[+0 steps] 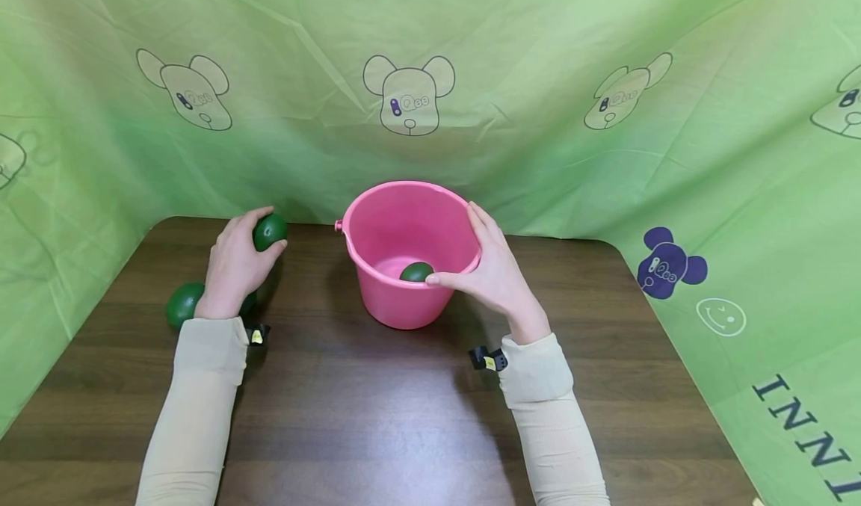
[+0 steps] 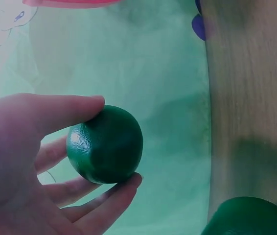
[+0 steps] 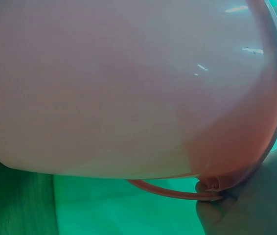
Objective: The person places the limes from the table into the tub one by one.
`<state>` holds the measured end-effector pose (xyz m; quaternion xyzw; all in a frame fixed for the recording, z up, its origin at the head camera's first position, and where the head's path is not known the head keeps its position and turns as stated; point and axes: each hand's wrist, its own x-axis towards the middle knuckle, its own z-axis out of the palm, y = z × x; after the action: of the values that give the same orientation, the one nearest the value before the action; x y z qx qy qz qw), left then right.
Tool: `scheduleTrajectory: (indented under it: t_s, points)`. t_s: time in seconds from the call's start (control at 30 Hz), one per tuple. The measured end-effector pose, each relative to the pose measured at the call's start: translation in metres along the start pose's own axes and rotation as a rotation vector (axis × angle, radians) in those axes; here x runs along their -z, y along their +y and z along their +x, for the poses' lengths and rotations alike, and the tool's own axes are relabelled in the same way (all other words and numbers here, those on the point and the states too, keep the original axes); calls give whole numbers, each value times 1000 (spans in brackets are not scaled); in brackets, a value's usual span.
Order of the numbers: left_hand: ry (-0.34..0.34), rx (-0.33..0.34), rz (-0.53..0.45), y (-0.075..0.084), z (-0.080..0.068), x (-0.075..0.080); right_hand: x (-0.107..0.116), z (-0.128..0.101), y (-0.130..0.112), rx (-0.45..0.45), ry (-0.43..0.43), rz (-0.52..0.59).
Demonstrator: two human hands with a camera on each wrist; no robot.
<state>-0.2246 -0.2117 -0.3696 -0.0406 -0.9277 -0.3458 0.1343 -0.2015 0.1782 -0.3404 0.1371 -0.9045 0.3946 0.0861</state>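
Note:
My left hand (image 1: 235,263) holds a glossy dark green round fruit (image 1: 270,232) between thumb and fingers, at the table's back left. In the left wrist view, the dimpled skin of this citrus-like fruit (image 2: 106,147) shows; its exact kind is unclear. My right hand (image 1: 494,274) grips the rim of a pink bucket (image 1: 403,304), thumb at the front and fingers on the right side. Inside the bucket lies another green fruit (image 1: 416,271). Beneath my left wrist sits a green fruit (image 1: 183,304), and one more (image 1: 249,303) is mostly hidden by that wrist.
The bucket stands on a dark wooden table (image 1: 377,416), near its back edge. A green printed curtain (image 1: 518,155) hangs behind the table and at both sides. In the right wrist view, the bucket's handle (image 3: 168,191) hangs along its side.

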Motion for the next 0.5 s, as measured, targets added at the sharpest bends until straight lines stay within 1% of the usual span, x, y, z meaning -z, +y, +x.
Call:
scheduleTrajectory:
  t_s: [0.17,0.5]
  points:
    - [36,-15,-9,4,1,1,0,0,0,-3,-1,2]
    - [81,-44,-31,13,1,1,-1,1,0,-4,3,1]
